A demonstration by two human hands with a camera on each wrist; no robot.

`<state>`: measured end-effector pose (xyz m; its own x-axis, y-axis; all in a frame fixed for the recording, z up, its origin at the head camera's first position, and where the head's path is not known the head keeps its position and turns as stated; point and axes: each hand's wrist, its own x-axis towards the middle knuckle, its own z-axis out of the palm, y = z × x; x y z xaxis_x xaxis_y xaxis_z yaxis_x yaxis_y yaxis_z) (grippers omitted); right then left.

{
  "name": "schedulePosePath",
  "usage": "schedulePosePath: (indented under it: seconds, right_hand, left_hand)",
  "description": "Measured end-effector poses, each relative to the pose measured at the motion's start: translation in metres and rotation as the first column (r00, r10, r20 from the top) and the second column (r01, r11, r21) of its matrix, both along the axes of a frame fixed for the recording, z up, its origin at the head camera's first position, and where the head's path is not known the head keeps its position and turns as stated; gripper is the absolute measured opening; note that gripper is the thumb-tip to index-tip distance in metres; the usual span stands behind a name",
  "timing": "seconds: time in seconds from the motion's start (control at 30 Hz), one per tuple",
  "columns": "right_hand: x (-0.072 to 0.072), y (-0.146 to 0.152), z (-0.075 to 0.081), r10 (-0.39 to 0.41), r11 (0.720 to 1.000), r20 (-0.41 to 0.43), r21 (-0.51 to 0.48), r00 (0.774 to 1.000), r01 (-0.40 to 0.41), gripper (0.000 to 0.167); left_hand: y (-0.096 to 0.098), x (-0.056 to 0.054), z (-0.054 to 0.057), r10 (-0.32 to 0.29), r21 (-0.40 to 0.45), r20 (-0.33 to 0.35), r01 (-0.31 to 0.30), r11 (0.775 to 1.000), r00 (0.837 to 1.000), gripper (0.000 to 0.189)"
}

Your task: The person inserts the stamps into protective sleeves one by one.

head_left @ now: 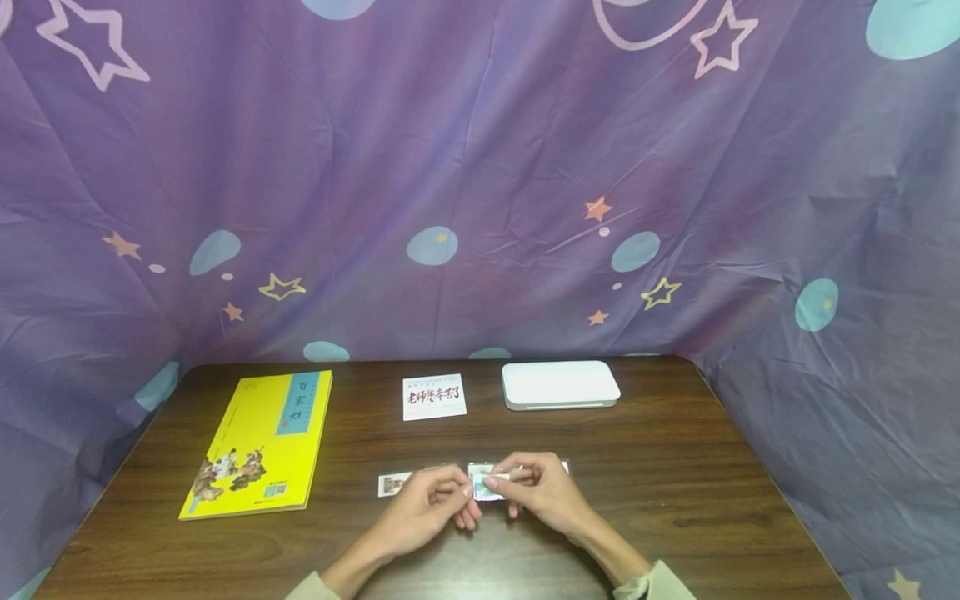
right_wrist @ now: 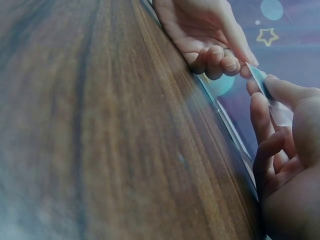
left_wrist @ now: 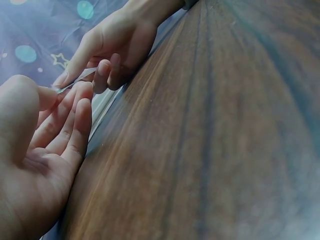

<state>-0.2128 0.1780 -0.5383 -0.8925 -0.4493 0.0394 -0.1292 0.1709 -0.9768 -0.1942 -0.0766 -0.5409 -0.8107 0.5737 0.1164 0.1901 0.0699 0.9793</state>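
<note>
A small thin glossy piece (head_left: 489, 492), with a blue-green picture and a clear film part, is held up between both hands. My left hand (head_left: 426, 510) pinches its left corner between thumb and forefinger, the other fingers loosely bent below. My right hand (head_left: 553, 498) pinches it from the right, thumb lying flat over the picture. The right wrist view shows the blue-green face (right_wrist: 259, 80) tilted, with clear film (right_wrist: 281, 115) by the right fingers. On the table behind the left hand lies a small white card (head_left: 393, 484) with a brown picture, partly hidden.
A yellow book (head_left: 258, 450) lies at the left of the dark wooden table (head_left: 660, 492). A white square card with red writing (head_left: 434, 397) is at the back middle. To its right sits a white flat case (head_left: 560, 384). A purple patterned cloth (head_left: 480, 167) hangs behind.
</note>
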Motion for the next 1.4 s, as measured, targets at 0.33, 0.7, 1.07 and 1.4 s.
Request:
schedulePosePath:
  seconds: [0.33,0.7,1.07,1.4]
  right_hand:
    - [-0.0007,0.0008,-0.0006,0.027,1.000,-0.013,-0.011,1.000,-0.027,0.016]
    - [0.0005,0.0003,-0.0009,0.022,1.000,-0.004,-0.019,1.000,-0.022,0.015]
    - [0.0008,-0.0003,-0.0015,0.032,0.999,-0.022,-0.011,0.999,-0.033,0.016]
    - [0.0014,-0.0010,-0.0016,0.032,0.999,-0.008,-0.002,0.999,-0.032,0.015]
  left_hand:
    - [-0.0007,-0.0014,-0.0006,-0.029,-0.002,-0.017,0.029,1.000,0.999,0.027]
    - [0.0002,-0.0011,-0.0006,-0.025,-0.028,-0.021,0.024,0.999,0.999,0.026]
    - [0.0006,-0.0004,-0.0009,-0.025,-0.038,-0.022,0.024,0.999,0.999,0.027]
    - [0.0022,0.0016,-0.0010,0.008,-0.030,-0.019,-0.009,1.000,1.000,0.024]
